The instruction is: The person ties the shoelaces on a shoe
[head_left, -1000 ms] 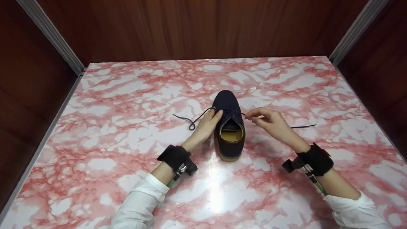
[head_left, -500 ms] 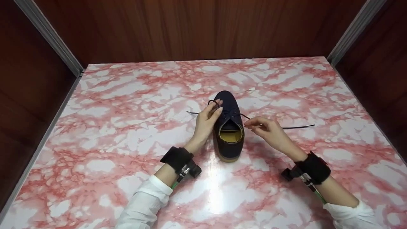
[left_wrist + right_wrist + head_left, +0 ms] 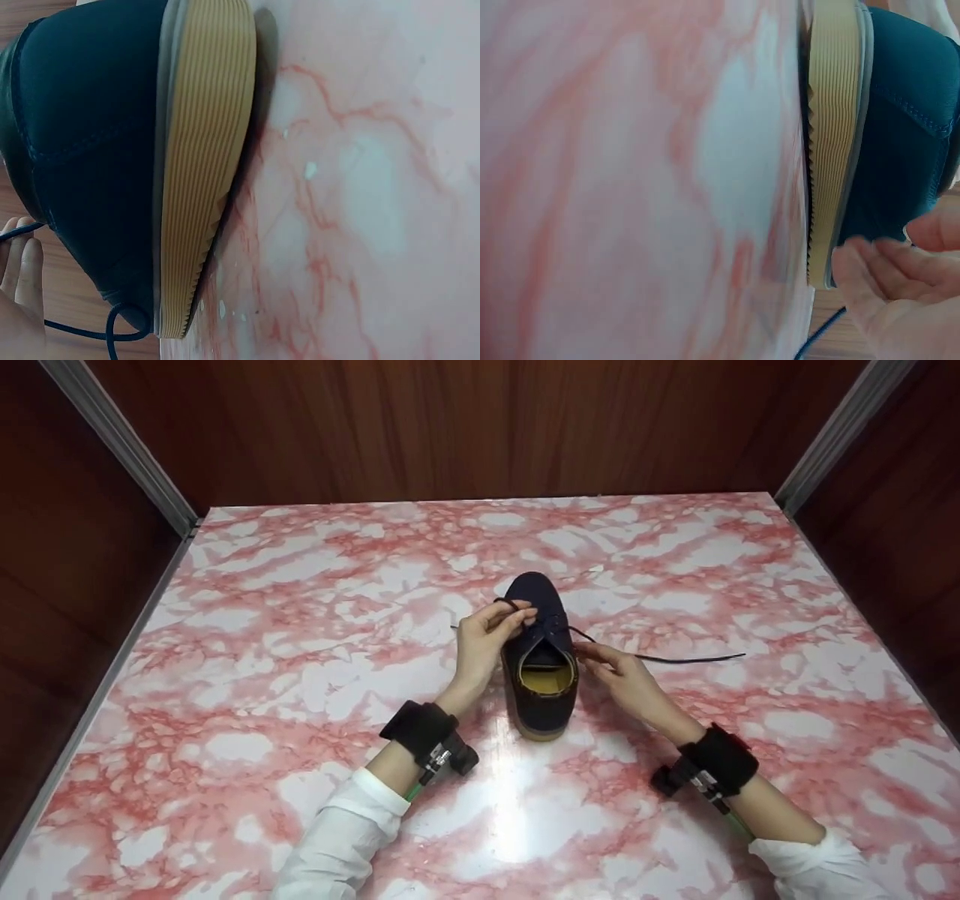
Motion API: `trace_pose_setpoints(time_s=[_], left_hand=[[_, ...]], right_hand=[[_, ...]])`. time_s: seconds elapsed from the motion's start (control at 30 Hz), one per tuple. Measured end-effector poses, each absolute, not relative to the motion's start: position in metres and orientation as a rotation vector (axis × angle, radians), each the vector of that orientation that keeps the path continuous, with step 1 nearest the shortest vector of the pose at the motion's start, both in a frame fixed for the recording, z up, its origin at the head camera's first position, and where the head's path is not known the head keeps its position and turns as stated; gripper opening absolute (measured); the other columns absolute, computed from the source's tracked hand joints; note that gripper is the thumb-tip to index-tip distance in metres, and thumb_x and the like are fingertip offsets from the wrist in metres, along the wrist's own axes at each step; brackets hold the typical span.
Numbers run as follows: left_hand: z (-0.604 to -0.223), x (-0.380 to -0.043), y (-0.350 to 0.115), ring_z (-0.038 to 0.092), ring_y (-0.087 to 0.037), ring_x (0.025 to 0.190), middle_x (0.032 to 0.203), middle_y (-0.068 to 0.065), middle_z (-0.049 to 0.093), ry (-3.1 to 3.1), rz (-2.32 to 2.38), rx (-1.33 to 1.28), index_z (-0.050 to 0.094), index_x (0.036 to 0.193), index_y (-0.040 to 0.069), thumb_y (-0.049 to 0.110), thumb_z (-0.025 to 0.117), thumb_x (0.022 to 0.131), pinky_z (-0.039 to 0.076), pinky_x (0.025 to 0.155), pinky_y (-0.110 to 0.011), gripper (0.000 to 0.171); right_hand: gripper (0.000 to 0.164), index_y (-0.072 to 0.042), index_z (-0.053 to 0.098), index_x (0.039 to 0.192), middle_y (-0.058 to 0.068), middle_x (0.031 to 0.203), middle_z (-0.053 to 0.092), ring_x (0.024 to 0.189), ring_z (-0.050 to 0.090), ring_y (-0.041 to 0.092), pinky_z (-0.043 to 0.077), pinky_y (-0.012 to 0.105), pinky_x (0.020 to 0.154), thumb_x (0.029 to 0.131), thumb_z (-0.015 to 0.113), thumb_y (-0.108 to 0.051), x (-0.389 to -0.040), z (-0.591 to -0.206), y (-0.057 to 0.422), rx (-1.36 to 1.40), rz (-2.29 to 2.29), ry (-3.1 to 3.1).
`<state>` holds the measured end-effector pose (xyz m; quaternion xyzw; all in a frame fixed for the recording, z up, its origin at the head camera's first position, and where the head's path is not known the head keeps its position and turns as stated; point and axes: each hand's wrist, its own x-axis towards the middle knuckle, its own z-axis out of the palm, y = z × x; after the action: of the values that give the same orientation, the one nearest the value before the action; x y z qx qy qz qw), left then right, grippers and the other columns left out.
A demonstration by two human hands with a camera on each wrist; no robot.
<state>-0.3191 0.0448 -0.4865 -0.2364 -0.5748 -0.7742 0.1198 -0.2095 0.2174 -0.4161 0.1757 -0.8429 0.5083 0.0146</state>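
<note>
A dark navy lace-up shoe [image 3: 546,718] with a tan ribbed sole [image 3: 206,112] stands upright on the table, toe pointing away. My left hand [image 3: 478,645] is over the lacing on its left side, pinching the left end of the shoelace [image 3: 21,231] between thumb and fingers. A loop of that end hangs near the toe in the left wrist view. On the other side, my right hand [image 3: 630,682] has its loosely bent fingers right at the shoe's side, thumb apart from them. The right lace end [image 3: 694,661] runs past these fingers and trails across the table.
The pink-and-white marbled table [image 3: 300,607] extends around the shoe on all sides. Dark wooden panels [image 3: 450,427] with grey metal corner posts border its back and sides. Each wrist wears a black strap [image 3: 421,733] with a small camera.
My left hand has gathered in the left lace end and brought it over the shoe's lacing. My right hand has moved off the right lace, down and closer to the shoe's side.
</note>
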Motion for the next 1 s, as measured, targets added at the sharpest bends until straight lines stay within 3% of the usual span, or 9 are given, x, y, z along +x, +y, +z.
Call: trace_pose_setpoints(time_s=[0.13,0.3,0.53,0.77,1.0], left_hand=[[-0.484,-0.317,0.043,0.049,-0.019,0.07,0.08,-0.006,0.053,-1.686,-2.263,-0.695,0.053,0.085,0.007,0.011,0.048,0.069,0.038,0.057,-0.028,0.017],[-0.484,-0.317,0.04,0.049,-0.018,0.07,0.08,-0.005,0.053,-1.715,-2.259,-0.693,0.053,0.085,0.008,0.012,0.048,0.069,0.038,0.057,-0.028,0.017],[-0.486,-0.319,0.039,0.049,-0.018,0.071,0.082,-0.004,0.053,-1.727,-2.265,-0.689,0.053,0.084,0.008,0.012,0.049,0.068,0.038,0.056,-0.028,0.017],[-0.485,-0.319,0.041,0.049,-0.018,0.071,0.081,-0.004,0.053,-1.73,-2.263,-0.704,0.053,0.085,0.008,0.012,0.049,0.068,0.038,0.056,-0.028,0.018],[-0.482,-0.321,0.04,0.049,-0.016,0.071,0.08,-0.003,0.053,-1.783,-2.248,-0.674,0.053,0.084,0.009,0.015,0.049,0.068,0.038,0.056,-0.027,0.017]], right_hand=[[0.034,-0.001,0.03,0.11,0.015,0.106,0.034,0.096,0.029,0.021,0.023,0.032,0.075,0.078,0.034,-0.012,-0.21,-0.405,0.211,0.51,1.644,-2.622],[0.041,0.0,0.02,0.114,0.013,0.111,0.028,0.099,0.025,0.019,0.02,0.03,0.078,0.079,0.032,-0.018,-0.22,-0.406,0.212,0.421,1.788,-2.602],[0.042,-0.019,0.019,0.115,-0.001,0.115,0.023,0.101,0.02,0.01,0.018,0.026,0.079,0.077,0.034,-0.028,-0.263,-0.457,0.231,0.365,1.827,-2.49],[0.044,-0.019,0.024,0.114,0.003,0.114,0.025,0.101,0.023,0.013,0.023,0.029,0.076,0.074,0.042,-0.014,-0.293,-0.481,0.242,0.457,2.249,-2.068],[0.044,-0.011,0.028,0.113,0.013,0.11,0.029,0.099,0.026,0.018,0.025,0.031,0.074,0.073,0.044,-0.006,-0.307,-0.479,0.244,0.554,2.284,-1.945]])
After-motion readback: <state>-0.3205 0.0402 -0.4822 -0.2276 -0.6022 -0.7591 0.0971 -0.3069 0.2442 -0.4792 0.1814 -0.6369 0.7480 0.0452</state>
